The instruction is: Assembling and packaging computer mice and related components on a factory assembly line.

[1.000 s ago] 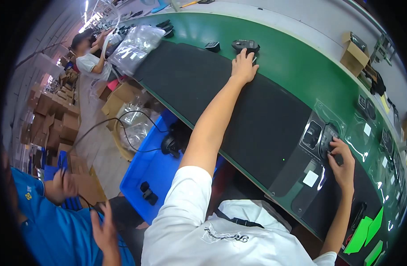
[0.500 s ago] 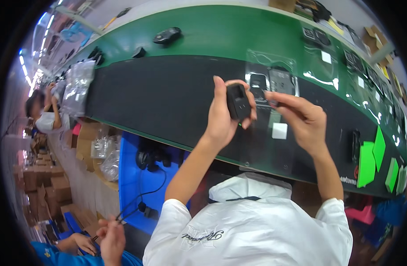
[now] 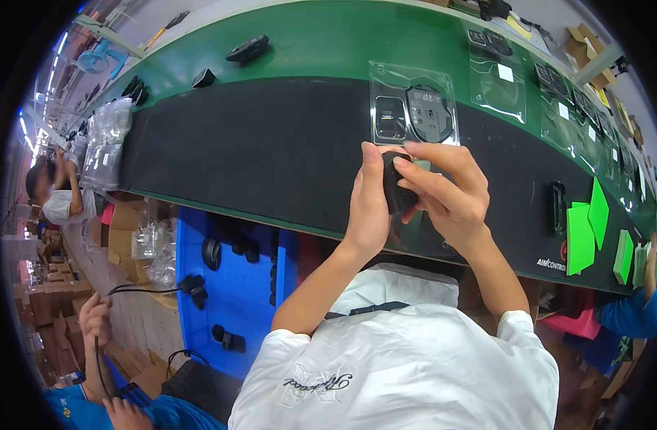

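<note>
A small black computer mouse (image 3: 398, 188) is held between both hands over the black conveyor belt (image 3: 257, 150). My left hand (image 3: 368, 204) grips its left side, thumb up. My right hand (image 3: 443, 186) closes on it from the right, fingers over its top. Just beyond the hands a clear plastic blister tray (image 3: 413, 113) lies on the belt, with a mouse-shaped recess and a smaller rectangular one.
More clear trays (image 3: 497, 68) lie along the green bench further right. Another black mouse (image 3: 247, 49) sits on the far green strip. A blue bin (image 3: 235, 287) with black parts stands below the belt. Green cards (image 3: 583, 229) lie right. Other people work left and right.
The hands have drawn the mouse nearer to my body, off the blister tray. The right hand has let go of the tray, which now lies flat on the belt, and closed on the mouse.
</note>
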`<state>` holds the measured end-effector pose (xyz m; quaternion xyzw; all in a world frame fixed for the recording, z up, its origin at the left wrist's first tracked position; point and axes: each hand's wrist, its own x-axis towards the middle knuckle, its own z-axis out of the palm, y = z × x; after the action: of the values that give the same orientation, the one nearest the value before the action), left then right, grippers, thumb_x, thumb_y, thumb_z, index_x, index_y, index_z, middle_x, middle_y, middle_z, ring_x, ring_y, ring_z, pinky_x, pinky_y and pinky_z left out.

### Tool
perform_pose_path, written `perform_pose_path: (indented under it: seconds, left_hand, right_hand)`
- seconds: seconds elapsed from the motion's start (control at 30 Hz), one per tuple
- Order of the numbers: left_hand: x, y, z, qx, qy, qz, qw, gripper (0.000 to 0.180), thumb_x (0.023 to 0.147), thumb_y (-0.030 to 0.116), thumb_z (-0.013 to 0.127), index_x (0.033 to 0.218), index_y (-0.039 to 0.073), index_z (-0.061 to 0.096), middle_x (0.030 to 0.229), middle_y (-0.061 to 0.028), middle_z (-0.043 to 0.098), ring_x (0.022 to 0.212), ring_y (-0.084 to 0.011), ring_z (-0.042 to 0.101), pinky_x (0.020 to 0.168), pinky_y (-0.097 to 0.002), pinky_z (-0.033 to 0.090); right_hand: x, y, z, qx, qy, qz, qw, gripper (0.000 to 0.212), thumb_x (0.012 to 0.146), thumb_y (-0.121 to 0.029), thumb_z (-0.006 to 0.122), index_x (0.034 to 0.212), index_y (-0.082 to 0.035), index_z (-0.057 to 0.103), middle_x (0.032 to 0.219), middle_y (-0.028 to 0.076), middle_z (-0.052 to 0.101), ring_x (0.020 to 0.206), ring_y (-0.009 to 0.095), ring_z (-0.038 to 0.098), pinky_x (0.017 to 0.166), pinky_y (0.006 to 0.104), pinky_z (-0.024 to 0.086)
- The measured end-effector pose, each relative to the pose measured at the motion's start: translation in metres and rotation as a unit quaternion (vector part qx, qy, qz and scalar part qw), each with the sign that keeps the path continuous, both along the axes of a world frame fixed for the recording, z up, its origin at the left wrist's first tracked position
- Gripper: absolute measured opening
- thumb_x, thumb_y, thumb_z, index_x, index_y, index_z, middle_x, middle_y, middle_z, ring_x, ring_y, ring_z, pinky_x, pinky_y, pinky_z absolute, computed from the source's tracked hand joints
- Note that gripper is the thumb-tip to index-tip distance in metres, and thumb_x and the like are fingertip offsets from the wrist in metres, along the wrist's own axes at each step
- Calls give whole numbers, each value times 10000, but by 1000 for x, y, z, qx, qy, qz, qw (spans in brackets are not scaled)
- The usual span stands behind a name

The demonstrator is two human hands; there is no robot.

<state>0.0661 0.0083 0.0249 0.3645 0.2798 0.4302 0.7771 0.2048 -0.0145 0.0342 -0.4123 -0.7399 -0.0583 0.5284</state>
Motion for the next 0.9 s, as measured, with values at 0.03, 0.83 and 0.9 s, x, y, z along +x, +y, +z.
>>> perform_pose_path:
  seconds: [0.03,0.83,0.9]
  left_hand:
    - [-2,1,-2,5,0,3,1000,659,992,644,217,1091,79,540,879,-46,587,786,-132,608,498,-269,448]
    - [-34,8,-29,391,462,231,762,473,909,157,627,1333,3,483,980,-106,653,768,-122,583,685,-260,460]
    - [-33,4,-23,234,476,42,846,538,896,172,657,1362,-7,456,886,-79,669,661,-113,569,669,-270,472]
  right_hand:
    - [0,-2,3,-21,-23,11,999,339,726,-139,774,1060,-109,728,1202,119,644,880,236,660,719,323,529]
    - [38,100,-15,-293,47,-10,955,411,893,-272,667,1249,-82,591,1168,142,630,1104,330,598,940,447,461]
    - [47,111,-33,-146,-233,-153,949,543,878,-364,667,1333,-97,540,1318,175,538,1282,321,467,1100,533,293]
